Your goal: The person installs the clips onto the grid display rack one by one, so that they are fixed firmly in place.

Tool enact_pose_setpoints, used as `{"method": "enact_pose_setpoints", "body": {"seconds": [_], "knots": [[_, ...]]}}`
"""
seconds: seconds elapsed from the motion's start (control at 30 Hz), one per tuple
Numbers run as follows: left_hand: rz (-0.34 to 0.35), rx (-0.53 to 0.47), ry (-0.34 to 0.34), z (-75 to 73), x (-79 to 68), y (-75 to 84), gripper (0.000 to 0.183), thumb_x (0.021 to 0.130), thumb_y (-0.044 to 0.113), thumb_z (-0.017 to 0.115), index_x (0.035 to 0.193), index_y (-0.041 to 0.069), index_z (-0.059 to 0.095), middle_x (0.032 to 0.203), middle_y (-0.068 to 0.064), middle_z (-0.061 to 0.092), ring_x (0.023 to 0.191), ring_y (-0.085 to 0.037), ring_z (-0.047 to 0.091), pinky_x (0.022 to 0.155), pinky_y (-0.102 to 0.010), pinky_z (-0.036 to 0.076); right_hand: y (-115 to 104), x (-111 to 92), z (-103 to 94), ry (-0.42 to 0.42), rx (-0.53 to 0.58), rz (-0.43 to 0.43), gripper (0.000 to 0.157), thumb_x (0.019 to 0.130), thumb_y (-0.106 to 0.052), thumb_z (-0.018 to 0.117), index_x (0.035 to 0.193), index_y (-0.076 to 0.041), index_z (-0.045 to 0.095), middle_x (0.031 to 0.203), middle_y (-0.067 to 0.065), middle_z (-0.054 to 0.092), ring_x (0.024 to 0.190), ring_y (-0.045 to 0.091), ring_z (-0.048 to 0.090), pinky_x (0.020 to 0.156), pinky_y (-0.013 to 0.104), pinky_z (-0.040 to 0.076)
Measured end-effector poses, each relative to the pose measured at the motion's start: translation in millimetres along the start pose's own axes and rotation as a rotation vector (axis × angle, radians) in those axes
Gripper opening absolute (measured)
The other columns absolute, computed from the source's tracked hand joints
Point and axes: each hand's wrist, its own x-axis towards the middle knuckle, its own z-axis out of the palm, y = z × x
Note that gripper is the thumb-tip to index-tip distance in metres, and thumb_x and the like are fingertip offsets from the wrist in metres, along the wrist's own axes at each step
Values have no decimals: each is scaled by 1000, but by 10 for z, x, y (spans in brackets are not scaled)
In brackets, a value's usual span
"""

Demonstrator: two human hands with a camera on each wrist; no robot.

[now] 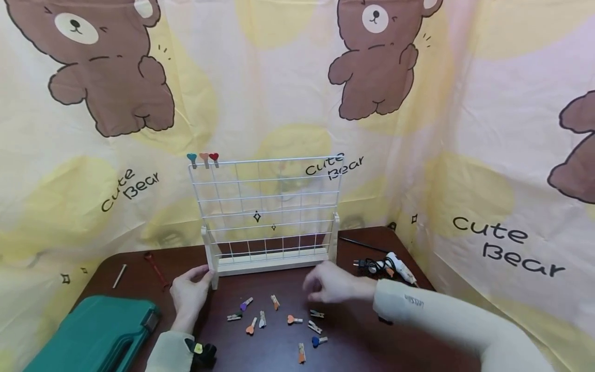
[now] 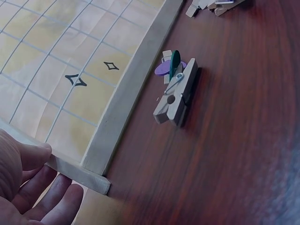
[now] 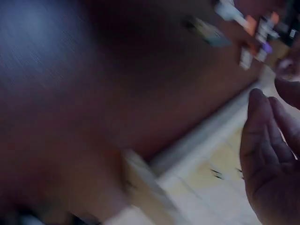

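Observation:
A white wire grid (image 1: 279, 159) stands upright in a pale wooden stand (image 1: 271, 265). My left hand (image 1: 189, 294) grips the stand's left side piece, thumb and fingers around the wood (image 2: 77, 174) in the left wrist view. Teal (image 1: 192, 159), peach (image 1: 204, 159) and red (image 1: 214, 158) heart clothespins are clipped at the top left of the grid. Over the table, my right hand (image 1: 335, 283) has loosely bent fingers and nothing visible between them. Several small wooden clothespins lie scattered below, including an orange-heart one (image 1: 293, 320), a blue-heart one (image 1: 318, 341) and a green-topped one (image 2: 177, 93).
A teal case (image 1: 93, 330) occupies the table's left front, with a red wrench (image 1: 156, 269) and a metal rod (image 1: 119, 276) behind it. To the right are a white glue gun (image 1: 402, 267) with black cord and a thin black rod (image 1: 362, 244). A bear-print curtain (image 1: 260, 129) hangs behind.

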Motion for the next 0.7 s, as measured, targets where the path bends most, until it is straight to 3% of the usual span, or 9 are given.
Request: {"method": "enact_pose_setpoints", "body": {"seconds": [0.17,0.3,0.53,0.7], "knots": [[0,2,-5,8,-1,2,24,91,26,85,108,9,84,101,-13,81,99,-35,75,81,-45,50,159,-215,302,-53,13,107,17,87,-11,86,103,-14,82,80,-16,72,66,-7,60,61,16,50],[-14,8,-11,-13,3,15,25,92,27,84,109,9,84,102,-15,81,100,-35,74,81,-45,49,182,-234,430,-57,-7,141,17,88,-12,85,104,-17,82,75,-20,67,64,-7,59,60,17,49],[-32,-2,-15,-23,6,8,26,92,27,84,111,9,84,105,-16,81,104,-36,72,85,-47,48,202,-183,468,-56,-107,78,26,86,-11,83,111,-17,84,76,-16,62,66,-7,53,60,15,44],[-31,-1,-18,-12,5,11,26,92,27,84,111,9,84,106,-16,81,104,-36,73,85,-48,48,198,-155,353,3,-106,28,18,88,-13,85,106,-15,85,83,-13,67,70,-6,55,62,14,45]]}}
